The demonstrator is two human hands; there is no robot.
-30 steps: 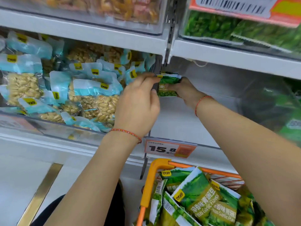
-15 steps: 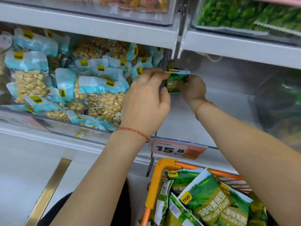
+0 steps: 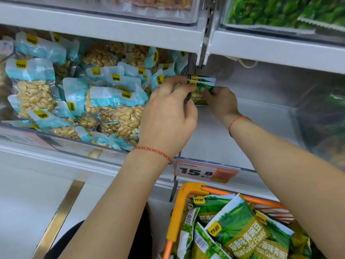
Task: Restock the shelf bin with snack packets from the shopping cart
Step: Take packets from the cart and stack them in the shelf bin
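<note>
A small stack of green garlic-pea snack packets [image 3: 200,90] stands upright against the back left corner of the clear shelf bin [image 3: 261,116]. My left hand [image 3: 168,118] holds the stack's left side, fingers curled over its top edge. My right hand [image 3: 220,103] pinches its right side from inside the bin. The orange shopping cart [image 3: 183,199] below holds several more green pea packets [image 3: 240,232].
The neighbouring bin on the left is full of blue-topped peanut packets [image 3: 78,98]. An orange price tag reading 15.8 [image 3: 205,171] hangs on the bin's front edge. Another shelf [image 3: 270,47] sits close overhead with green packets above. A clear divider wall [image 3: 308,128] bounds the bin's right.
Both hands stay on the packet stack in the back corner; the stack now stands a little more upright with its printed face showing. The camera has shifted slightly.
</note>
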